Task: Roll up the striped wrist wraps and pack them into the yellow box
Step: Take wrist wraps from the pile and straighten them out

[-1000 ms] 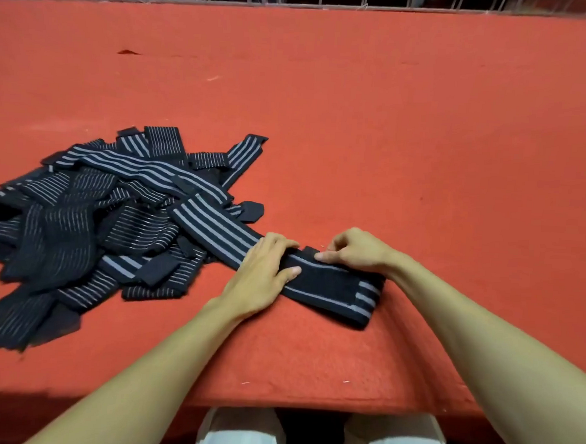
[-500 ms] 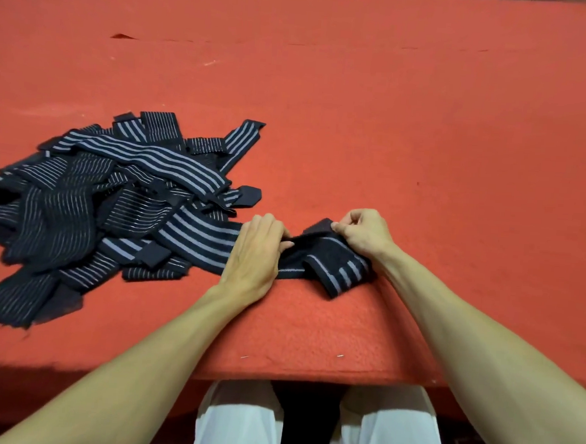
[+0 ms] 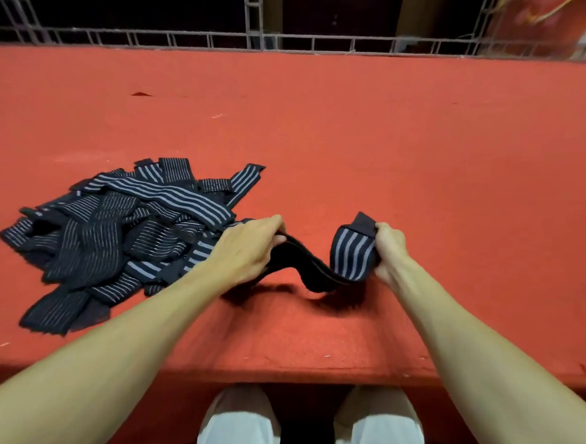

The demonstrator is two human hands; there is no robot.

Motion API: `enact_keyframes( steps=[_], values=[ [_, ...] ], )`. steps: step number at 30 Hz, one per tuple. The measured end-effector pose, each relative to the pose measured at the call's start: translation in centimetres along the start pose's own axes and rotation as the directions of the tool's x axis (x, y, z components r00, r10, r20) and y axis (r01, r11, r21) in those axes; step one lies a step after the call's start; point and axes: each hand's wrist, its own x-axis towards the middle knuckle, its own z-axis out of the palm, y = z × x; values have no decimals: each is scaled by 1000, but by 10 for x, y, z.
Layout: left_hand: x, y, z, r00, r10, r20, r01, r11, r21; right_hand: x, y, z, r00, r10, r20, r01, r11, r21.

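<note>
- The right hand (image 3: 391, 253) is closed around one end of a striped wrist wrap (image 3: 351, 258), where the band curls over into a loose first turn with its grey stripes facing the camera.
- The left hand (image 3: 245, 249) pinches the same wrap farther along, thumb above and fingers below, palm facing down.
- Between the two hands the wrap sags in a shallow dip; its lowest part looks to be just above the red table (image 3: 392, 142) or brushing it, and the shadow under it makes it hard to tell which.
- The wrap's free end past the left hand is hidden by that hand and by the heap beside it.
- A pile of wrist wraps (image 3: 119, 235) lies unrolled on the table to the left of the left hand, the bands crossing and overlapping in a flat tangle.
- The table's near edge runs across the lower part of the view, with the person's white trousers (image 3: 241, 431) showing below it.
- A grey metal railing (image 3: 313, 43) runs along the far edge of the table, dark behind it.
</note>
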Motion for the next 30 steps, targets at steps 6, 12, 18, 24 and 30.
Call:
enact_keyframes(
  steps=[6, 12, 18, 24, 30],
  values=[
    [15, 37, -51, 992, -2, 128, 30, 976, -218, -39, -71, -27, 963, 145, 228, -212, 929, 305],
    [21, 69, -75, 962, -79, 260, 219, 793, -569, -59, -123, -37, 935, 0, 354, -184, 854, 487],
    [25, 57, -44, 903, -254, 347, 428, 453, -782, -27, -114, -21, 922, -76, 380, -36, 959, 281],
    [36, 27, 22, 820, -391, 418, 545, 306, -781, 47, -69, 26, 970, -222, 102, 235, 962, -140],
    [60, 1, 88, 768, -505, 394, 580, 286, -763, 121, -40, 68, 948, -317, 15, 309, 911, -272]
  ],
)
